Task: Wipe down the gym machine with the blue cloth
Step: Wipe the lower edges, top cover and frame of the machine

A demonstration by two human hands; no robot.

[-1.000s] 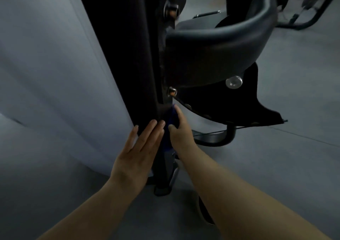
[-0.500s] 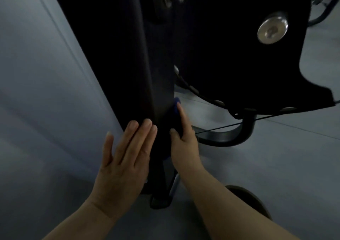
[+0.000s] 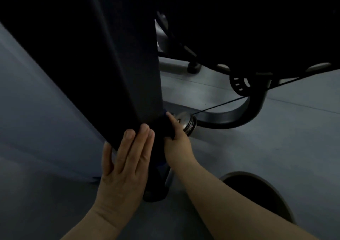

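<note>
The gym machine's black upright post (image 3: 117, 65) fills the upper left and runs down to its foot on the floor. My left hand (image 3: 127, 158) lies flat against the post's lower end, fingers straight and pointing up. My right hand (image 3: 176, 140) grips the blue cloth (image 3: 162, 125) and presses it against the right side of the post, low down. The cloth looks very dark here; only thin blue edges show above and below my hand.
A metal pulley (image 3: 185, 123) with a thin cable sits right behind my right hand. A curved grey base tube (image 3: 239, 114) bends away to the right. A black plate (image 3: 257, 28) of the machine hangs overhead. My dark shoe (image 3: 257, 197) stands at the lower right on the grey floor.
Both hands have slid down the post toward its foot, and my head has dropped lower and closer. The pulley has come into view behind my right hand.
</note>
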